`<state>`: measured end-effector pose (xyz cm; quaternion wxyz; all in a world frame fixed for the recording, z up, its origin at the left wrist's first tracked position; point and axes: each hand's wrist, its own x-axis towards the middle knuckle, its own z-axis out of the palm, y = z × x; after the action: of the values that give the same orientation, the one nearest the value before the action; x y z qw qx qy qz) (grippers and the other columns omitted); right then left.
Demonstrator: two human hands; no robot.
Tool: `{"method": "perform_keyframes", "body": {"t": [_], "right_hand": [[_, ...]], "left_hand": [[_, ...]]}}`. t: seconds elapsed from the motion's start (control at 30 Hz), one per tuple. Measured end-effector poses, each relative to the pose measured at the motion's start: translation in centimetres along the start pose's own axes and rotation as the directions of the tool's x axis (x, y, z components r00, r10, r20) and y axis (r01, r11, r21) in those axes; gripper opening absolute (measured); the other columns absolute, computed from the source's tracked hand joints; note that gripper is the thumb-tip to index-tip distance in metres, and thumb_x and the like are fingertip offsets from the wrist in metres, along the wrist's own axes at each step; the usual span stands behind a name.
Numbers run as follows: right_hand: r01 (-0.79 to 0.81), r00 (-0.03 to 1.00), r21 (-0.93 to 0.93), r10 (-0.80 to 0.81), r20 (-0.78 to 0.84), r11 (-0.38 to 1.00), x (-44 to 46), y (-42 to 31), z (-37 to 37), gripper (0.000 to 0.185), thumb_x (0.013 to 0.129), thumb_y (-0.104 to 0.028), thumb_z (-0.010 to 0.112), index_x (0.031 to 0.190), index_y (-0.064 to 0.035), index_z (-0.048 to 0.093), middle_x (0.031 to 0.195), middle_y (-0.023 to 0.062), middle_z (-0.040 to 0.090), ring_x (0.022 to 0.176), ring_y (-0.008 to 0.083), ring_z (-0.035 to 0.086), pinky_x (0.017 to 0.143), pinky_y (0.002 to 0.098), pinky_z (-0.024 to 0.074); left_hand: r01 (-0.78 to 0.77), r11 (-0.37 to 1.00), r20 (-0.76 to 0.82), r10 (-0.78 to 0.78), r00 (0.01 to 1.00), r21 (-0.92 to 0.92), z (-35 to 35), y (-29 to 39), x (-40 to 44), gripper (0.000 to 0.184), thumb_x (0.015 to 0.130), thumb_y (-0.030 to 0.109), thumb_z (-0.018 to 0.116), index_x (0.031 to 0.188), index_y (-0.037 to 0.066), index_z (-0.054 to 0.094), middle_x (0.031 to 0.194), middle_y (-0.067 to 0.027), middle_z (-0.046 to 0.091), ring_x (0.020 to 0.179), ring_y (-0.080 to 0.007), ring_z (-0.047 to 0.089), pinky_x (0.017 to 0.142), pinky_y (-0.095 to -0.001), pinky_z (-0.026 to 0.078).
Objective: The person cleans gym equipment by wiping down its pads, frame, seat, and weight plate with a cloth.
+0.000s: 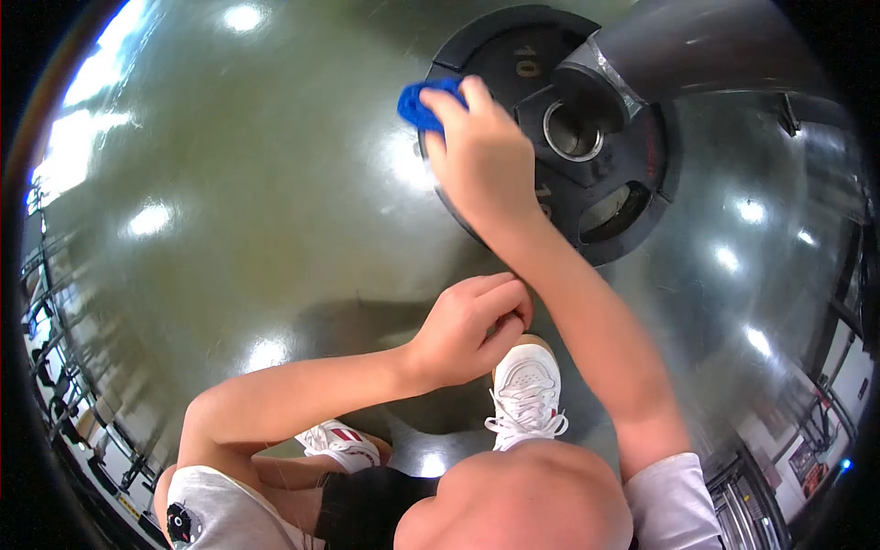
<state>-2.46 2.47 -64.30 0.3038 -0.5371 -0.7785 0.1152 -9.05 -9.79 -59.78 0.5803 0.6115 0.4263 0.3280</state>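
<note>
A blue cloth (420, 105) is held in my right hand (481, 151), whose fingers press it at the upper left edge of a black weight plate (632, 225). The plate is marked 10 and has a metal-ringed hole in its middle. Below it, my left hand (472, 328) is curled closed above my white shoe, near my right forearm. Whether anything is inside those curled fingers is hidden.
A thick dark padded cylinder (715, 46) reaches in from the upper right over the plate. My white shoes (527, 390) and bent knees are at the bottom. Gym racks line the far left and lower right edges. The floor is glossy green.
</note>
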Motion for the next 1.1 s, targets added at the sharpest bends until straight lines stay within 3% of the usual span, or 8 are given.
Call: {"method": "perform_keyframes", "body": {"t": [0.13,0.3,0.37,0.5,0.57,0.7,0.9,1.1], "right_hand": [[-0.101,0.969,0.222,0.046,0.243,0.970,-2.2,0.4,-3.7,0.028,0.071,-0.012,0.071,0.099,-0.0101,0.068,0.092,0.0130,0.055,0.082,0.0329,0.062,0.070,0.0403,0.0523],[-0.210,0.977,0.384,0.204,0.057,0.899,-0.1,1.4,-5.1,0.029,0.072,-0.012,0.070,0.100,-0.0052,0.068,0.092,0.0185,0.055,0.087,0.0382,0.058,0.076,0.0426,0.0483],[-0.006,0.966,0.046,0.018,-0.259,0.999,1.2,0.8,-5.1,0.035,0.073,-0.011,0.070,0.107,-0.0047,0.065,0.101,0.0191,0.052,0.093,0.0390,0.055,0.080,0.0429,0.0470],[0.247,0.870,-0.372,-0.374,-0.322,0.895,6.1,1.2,-5.0,0.031,0.073,-0.006,0.068,0.104,-0.0051,0.065,0.107,0.0206,0.051,0.098,0.0363,0.054,0.083,0.0423,0.0482],[0.117,0.988,-0.396,-0.146,-0.045,0.911,7.9,1.9,-4.5,0.027,0.086,-0.009,0.052,0.105,0.0092,0.056,0.123,0.0261,0.045,0.109,0.0391,0.050,0.092,0.0405,0.0462],[-0.003,0.995,-0.641,0.067,0.077,0.768,8.9,4.0,-2.1,0.017,0.084,-0.005,0.052,0.090,0.0087,0.061,0.100,0.0202,0.059,0.091,0.0315,0.060,0.074,0.0341,0.0547],[-0.151,0.961,-0.424,0.233,0.150,0.893,8.2,2.0,-2.0,0.019,0.074,-0.005,0.065,0.093,-0.0002,0.061,0.097,0.0210,0.057,0.091,0.0367,0.057,0.077,0.0405,0.0521],[-0.077,0.990,-0.065,0.084,0.114,0.995,3.4,-0.2,-1.2,0.023,0.077,-0.010,0.064,0.098,0.0004,0.062,0.092,0.0225,0.061,0.087,0.0385,0.061,0.077,0.0404,0.0524]], "left_hand": [[-0.107,0.993,0.036,0.105,0.994,0.058,-0.3,0.2,-0.1,0.012,0.071,-0.009,0.053,0.076,0.001,0.054,0.072,-0.0101,0.055,0.064,-0.0251,0.054,0.058,-0.0334,0.044],[-0.173,0.973,-0.158,0.198,0.967,0.155,-2.7,0.8,2.2,0.015,0.065,-0.011,0.048,0.071,0.001,0.054,0.069,-0.0087,0.055,0.061,-0.0195,0.053,0.058,-0.0288,0.044],[-0.053,0.989,-0.338,0.098,0.936,0.140,-3.7,0.8,3.3,0.011,0.073,-0.007,0.050,0.077,0.002,0.054,0.069,-0.0084,0.056,0.060,-0.0182,0.055,0.058,-0.0288,0.045],[-0.013,0.993,-0.463,-0.043,0.885,-0.119,-5.5,1.4,5.2,0.011,0.076,-0.007,0.045,0.077,0.001,0.053,0.068,-0.0055,0.057,0.061,-0.0113,0.054,0.059,-0.0253,0.044],[-0.069,0.993,-0.462,0.016,0.887,-0.097,-6.0,1.5,5.3,0.013,0.077,-0.008,0.043,0.077,0.000,0.053,0.068,-0.0037,0.056,0.062,-0.0090,0.053,0.059,-0.0242,0.044],[0.014,0.992,-0.365,-0.058,0.929,-0.123,-5.3,1.3,4.1,0.018,0.081,-0.011,0.036,0.080,-0.001,0.051,0.076,-0.0051,0.054,0.066,-0.0090,0.049,0.061,-0.0229,0.043],[0.074,0.994,-0.319,-0.095,0.943,-0.075,-4.3,0.0,3.1,0.017,0.078,-0.011,0.038,0.081,0.000,0.052,0.075,-0.0041,0.055,0.067,-0.0088,0.050,0.061,-0.0224,0.043],[-0.031,0.998,-0.342,0.009,0.940,-0.058,-3.3,-0.9,2.4,0.015,0.074,-0.011,0.046,0.078,0.000,0.055,0.069,-0.0072,0.056,0.060,-0.0131,0.054,0.056,-0.0258,0.045]]}}
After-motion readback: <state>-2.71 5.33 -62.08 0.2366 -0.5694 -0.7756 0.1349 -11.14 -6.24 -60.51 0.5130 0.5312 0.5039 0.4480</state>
